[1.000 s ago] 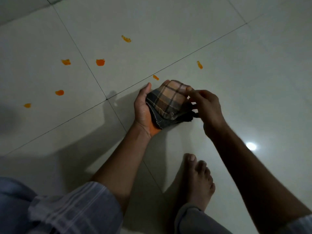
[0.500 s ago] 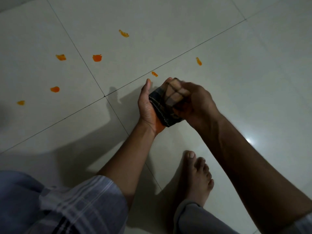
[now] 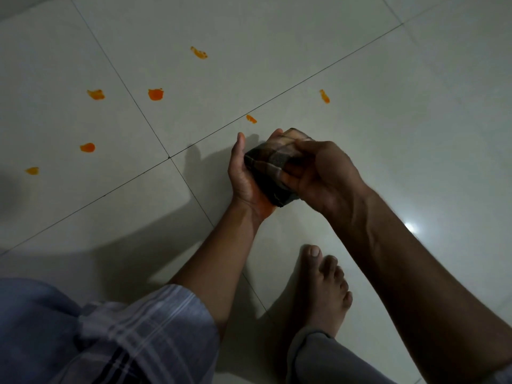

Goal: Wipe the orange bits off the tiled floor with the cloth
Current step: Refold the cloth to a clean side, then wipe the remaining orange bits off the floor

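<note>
My left hand (image 3: 245, 178) lies palm up with the folded plaid cloth (image 3: 273, 169) resting in it, thumb straight out to the side, an orange smear on the heel of the palm. My right hand (image 3: 322, 176) curls over the cloth from the right and grips it, fingers wrapped round the fold. The cloth is dark, checked in brown and tan; no label or writing shows on it.

Both hands hang above the tiled floor (image 3: 415, 120) — pale, glossy tiles cut by thin dark grout lines, a small bright glare of light (image 3: 409, 227) to the right of my forearm. The orange bits lie scattered beyond and to the left: one just past my left fingertips (image 3: 251, 119), one farther right (image 3: 324, 96), one at the top (image 3: 199, 52), and four more on the left tiles (image 3: 155, 94) (image 3: 96, 94) (image 3: 87, 147) (image 3: 32, 171). The light is dim, and my arms throw wide shadows on the floor. My bare foot (image 3: 321, 286) is planted below the hands, and striped fabric (image 3: 133, 336) covers my knee at lower left.
</note>
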